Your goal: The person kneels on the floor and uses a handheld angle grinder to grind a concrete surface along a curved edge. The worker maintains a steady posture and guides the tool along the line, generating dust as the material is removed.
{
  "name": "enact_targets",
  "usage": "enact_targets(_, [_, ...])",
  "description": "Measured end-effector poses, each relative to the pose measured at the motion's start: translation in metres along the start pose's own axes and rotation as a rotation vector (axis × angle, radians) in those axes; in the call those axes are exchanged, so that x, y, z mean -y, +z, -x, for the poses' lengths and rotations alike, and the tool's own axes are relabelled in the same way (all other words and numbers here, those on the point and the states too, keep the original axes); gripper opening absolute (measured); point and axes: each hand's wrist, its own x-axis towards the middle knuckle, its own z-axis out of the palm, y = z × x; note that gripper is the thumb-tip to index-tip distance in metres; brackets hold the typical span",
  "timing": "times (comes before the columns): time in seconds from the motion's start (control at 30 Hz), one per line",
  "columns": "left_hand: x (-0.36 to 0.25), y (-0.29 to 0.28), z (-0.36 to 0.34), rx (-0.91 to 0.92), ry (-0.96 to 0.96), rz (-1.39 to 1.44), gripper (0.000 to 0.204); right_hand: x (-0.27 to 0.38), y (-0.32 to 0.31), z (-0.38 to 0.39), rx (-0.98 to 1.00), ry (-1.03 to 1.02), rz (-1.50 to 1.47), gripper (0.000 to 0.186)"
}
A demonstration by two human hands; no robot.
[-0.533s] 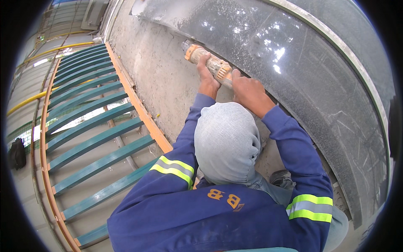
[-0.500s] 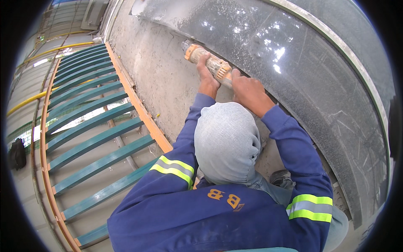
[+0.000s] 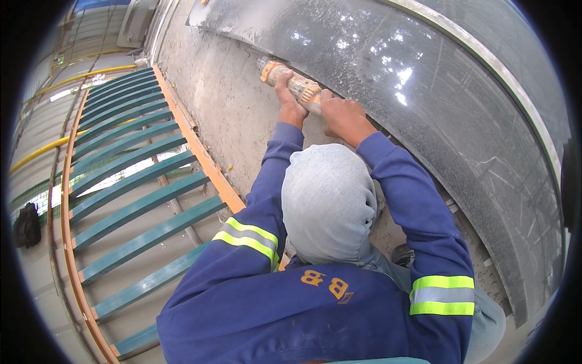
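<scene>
Both hands hold a dusty, long-bodied power tool (image 3: 294,84) with orange parts, which looks like a grinder. My left hand (image 3: 288,99) is wrapped round its middle. My right hand (image 3: 342,117) grips its near end. The tool's head points far left, beside the edge of a large dark, glossy slab (image 3: 418,103); whether the head touches the slab is hard to tell. Pale dust lies on the slab's edge and far corner. Between my blue-sleeved forearms rises my bent knee (image 3: 327,200) in light denim.
On the left stands a long rack (image 3: 148,194) with orange side rails and teal slats. Grey concrete floor (image 3: 221,103) runs between rack and slab. A yellow pipe (image 3: 42,151) and a black bag (image 3: 27,225) are at the far left. A pale metal edge (image 3: 485,54) crosses beyond the slab.
Both hands and the tool have shifted a little to the left along the slab's edge. The grip on the tool looks the same.
</scene>
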Motion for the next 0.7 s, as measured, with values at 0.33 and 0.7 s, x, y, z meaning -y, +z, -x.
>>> enact_targets(0.33, [0.01,0.015,0.031,-0.009,-0.001,0.047,0.045,0.003,-0.03,0.036,0.041,0.011,0.003,0.04])
enact_targets(0.7, [0.006,0.008,0.015,-0.012,0.022,0.012,0.047,-0.003,-0.017,0.021,-0.014,-0.052,0.011,0.042])
